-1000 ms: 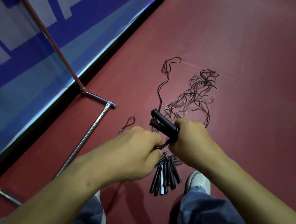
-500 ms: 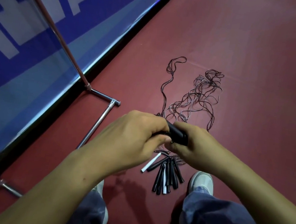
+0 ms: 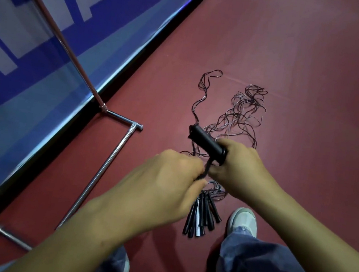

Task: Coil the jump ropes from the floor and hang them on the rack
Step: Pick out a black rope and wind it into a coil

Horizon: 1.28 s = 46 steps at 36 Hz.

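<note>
At frame centre, the right hand (image 3: 243,172) is gripping the handles (image 3: 206,144) and the left hand (image 3: 165,182) is pinching the rope (image 3: 204,174); coiling seemingly in hand, winding loops next.

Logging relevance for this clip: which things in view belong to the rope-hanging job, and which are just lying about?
Job:
black handles, gripped by right hand
cord, pinched by left hand
tangled ropes on the floor
handle bundle
rack

Lying about:
blue banner
shoe
</note>
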### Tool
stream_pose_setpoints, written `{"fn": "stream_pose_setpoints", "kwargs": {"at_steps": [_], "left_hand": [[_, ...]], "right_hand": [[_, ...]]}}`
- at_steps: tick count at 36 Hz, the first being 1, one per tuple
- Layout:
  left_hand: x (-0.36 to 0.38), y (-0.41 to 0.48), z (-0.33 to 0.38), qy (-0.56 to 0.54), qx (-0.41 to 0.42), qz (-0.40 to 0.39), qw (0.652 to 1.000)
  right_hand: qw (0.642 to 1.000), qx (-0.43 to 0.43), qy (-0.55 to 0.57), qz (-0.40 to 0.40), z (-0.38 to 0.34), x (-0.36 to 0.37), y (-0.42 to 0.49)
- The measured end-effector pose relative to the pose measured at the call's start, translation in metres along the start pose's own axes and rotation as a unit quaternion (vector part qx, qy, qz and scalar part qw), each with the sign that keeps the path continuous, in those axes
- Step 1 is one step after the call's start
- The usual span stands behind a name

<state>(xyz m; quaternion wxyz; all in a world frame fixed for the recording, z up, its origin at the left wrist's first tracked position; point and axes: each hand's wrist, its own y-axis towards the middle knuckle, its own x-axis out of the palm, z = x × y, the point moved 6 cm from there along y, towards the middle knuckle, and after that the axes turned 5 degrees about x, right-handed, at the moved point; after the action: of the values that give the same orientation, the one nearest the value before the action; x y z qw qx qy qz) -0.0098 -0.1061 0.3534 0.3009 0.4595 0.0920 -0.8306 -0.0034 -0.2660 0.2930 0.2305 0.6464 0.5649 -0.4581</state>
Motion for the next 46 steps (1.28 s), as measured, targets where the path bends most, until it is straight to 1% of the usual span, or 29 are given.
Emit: {"fn": "stream_pose_setpoints", "kwargs": {"at_steps": [3,7,9,12,14,15,17,20,22,23,24,26,29,31,34,38,40,43,46], "left_hand": [[0.008,0.0,0.011,0.024,0.026,-0.023,0.999],[0.01,0.002,0.017,0.034,0.062,-0.029,0.997],[0.005,0.004,0.018,0.041,0.09,-0.026,0.995],[-0.009,0.01,0.012,0.034,0.115,-0.022,0.993],[-0.023,0.015,-0.001,-0.006,0.087,0.002,0.996],[-0.029,0.016,-0.008,-0.034,0.06,0.018,0.997],[-0.036,0.016,-0.024,-0.112,-0.013,0.04,0.993],[-0.032,0.015,-0.042,-0.202,-0.085,0.054,0.974],[-0.021,0.015,-0.049,-0.255,-0.111,0.031,0.96],[-0.016,0.013,-0.051,-0.258,-0.116,0.015,0.959],[-0.01,0.011,-0.051,-0.256,-0.118,-0.004,0.96],[0.002,0.01,-0.057,-0.213,-0.128,-0.018,0.968],[0.017,0.007,-0.062,-0.179,-0.189,-0.029,0.965],[0.026,0.006,-0.054,-0.173,-0.188,-0.063,0.965],[0.033,0.005,-0.044,-0.166,-0.168,-0.1,0.967],[0.036,0.002,-0.025,-0.093,-0.14,-0.141,0.976],[0.033,0.001,-0.01,-0.052,-0.115,-0.144,0.982],[0.024,0.007,0.007,0.055,-0.054,-0.119,0.99],[0.014,0.012,0.0,0.103,0.008,-0.095,0.99]], "right_hand": [[0.999,-0.002,-0.032,-0.025,0.001,0.011,-0.003],[0.997,-0.008,-0.06,-0.047,0.003,0.013,-0.007],[0.991,-0.04,-0.092,-0.085,-0.002,0.023,-0.015],[0.97,-0.114,-0.164,-0.139,-0.019,0.037,-0.035],[0.956,-0.161,-0.189,-0.156,-0.033,0.036,-0.049],[0.952,-0.184,-0.189,-0.157,-0.04,0.033,-0.055],[0.95,-0.214,-0.154,-0.165,-0.052,0.023,-0.064],[0.961,-0.206,-0.061,-0.174,-0.062,0.005,-0.07],[0.972,-0.181,0.013,-0.15,-0.064,-0.006,-0.069],[0.976,-0.161,0.046,-0.136,-0.063,-0.011,-0.067],[0.98,-0.139,0.072,-0.121,-0.061,-0.015,-0.064],[0.984,-0.09,0.116,-0.1,-0.052,-0.022,-0.055],[0.985,-0.042,0.137,-0.097,-0.041,-0.021,-0.042],[0.988,-0.014,0.131,-0.086,-0.032,-0.019,-0.033],[0.992,0.021,0.121,-0.039,-0.017,-0.021,-0.022],[0.999,0.026,0.042,0.021,-0.001,-0.024,-0.011],[0.999,0.015,-0.002,0.031,0.004,-0.022,-0.01],[0.996,-0.015,-0.088,-0.008,0.002,-0.006,-0.019],[0.982,-0.067,-0.161,-0.079,-0.009,0.019,-0.036]]}}
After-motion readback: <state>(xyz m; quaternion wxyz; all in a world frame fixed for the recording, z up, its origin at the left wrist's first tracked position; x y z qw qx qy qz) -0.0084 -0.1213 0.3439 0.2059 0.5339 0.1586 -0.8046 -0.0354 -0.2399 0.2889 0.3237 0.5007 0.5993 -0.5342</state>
